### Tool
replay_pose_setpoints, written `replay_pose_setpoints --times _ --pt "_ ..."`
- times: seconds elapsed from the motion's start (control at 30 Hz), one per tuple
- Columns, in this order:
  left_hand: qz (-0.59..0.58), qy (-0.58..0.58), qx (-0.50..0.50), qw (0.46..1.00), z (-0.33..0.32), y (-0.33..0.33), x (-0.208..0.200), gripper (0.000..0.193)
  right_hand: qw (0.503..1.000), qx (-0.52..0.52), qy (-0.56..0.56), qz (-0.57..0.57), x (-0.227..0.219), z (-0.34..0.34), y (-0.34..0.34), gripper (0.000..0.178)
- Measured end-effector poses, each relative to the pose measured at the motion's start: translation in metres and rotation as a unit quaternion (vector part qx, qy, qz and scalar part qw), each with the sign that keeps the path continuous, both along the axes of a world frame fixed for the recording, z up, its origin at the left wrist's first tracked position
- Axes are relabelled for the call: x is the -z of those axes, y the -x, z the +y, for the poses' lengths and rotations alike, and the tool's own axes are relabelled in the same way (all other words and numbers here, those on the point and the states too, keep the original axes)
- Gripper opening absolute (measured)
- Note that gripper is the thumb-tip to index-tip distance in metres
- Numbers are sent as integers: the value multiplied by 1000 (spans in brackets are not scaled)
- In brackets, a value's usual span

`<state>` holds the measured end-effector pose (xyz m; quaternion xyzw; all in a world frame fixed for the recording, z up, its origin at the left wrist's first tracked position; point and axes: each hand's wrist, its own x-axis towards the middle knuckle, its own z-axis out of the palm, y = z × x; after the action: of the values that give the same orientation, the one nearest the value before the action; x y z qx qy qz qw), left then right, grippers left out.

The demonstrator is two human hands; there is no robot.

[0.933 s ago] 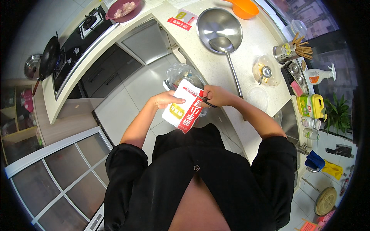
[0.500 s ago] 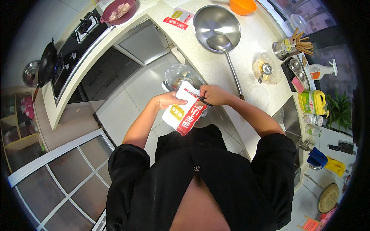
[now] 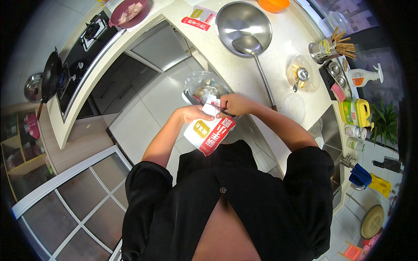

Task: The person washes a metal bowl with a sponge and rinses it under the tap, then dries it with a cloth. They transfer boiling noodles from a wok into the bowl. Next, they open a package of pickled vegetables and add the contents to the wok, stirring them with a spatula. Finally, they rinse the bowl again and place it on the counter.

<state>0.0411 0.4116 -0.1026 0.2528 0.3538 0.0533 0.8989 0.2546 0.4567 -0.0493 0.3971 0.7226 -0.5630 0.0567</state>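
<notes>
Wok (image 3: 52, 75): far left, past the stove (image 3: 89, 52), well apart from the work.
Floor (image 3: 135, 115): tiles showing between cabinets and left forearm — decent room to swing left.
Left hand (image 3: 194, 114): closed on packet's upper left edge, thumb on printed face, other fingers mostly hidden beneath.
Packet (image 3: 207, 135): red, white and gold, tilted, held in midair between both hands, top end toward the bin.
Bin (image 3: 187, 98): bag-lined, just beyond packet top, partly behind both hands.
Cut: probably mid-snip across packet top; depth unreadable. Calls for a steady left pinch, blades kept off left thumb, packet mouth kept upward.
Scissors (image 3: 231, 115): dark handles, blades at packet top; blade gap too small to tell.
Right hand (image 3: 235, 105): curled around scissor handles, little gap between fingers and palm.
Table (image 3: 235, 69): near edge just right of bin, under right forearm — tight that side.
Ladle (image 3: 247, 45): lying in steel pan (image 3: 237, 19), handle reaching right forearm; possible snag if lowered.
Sink (image 3: 333, 135): farther right, beyond forearm.
</notes>
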Motion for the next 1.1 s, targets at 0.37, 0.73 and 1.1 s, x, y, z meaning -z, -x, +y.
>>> replay_pose_setpoints --times 0.37,0.73,1.1 --pt "54 56 8 997 6 4 11 41 998 43 36 -30 22 -5 11 44" --pt "98 76 51 991 18 5 19 42 997 51 -18 -62 48 1 15 45" --pt "93 -119 -162 975 -13 16 -17 37 905 159 -324 -225 17 14 -54 25"
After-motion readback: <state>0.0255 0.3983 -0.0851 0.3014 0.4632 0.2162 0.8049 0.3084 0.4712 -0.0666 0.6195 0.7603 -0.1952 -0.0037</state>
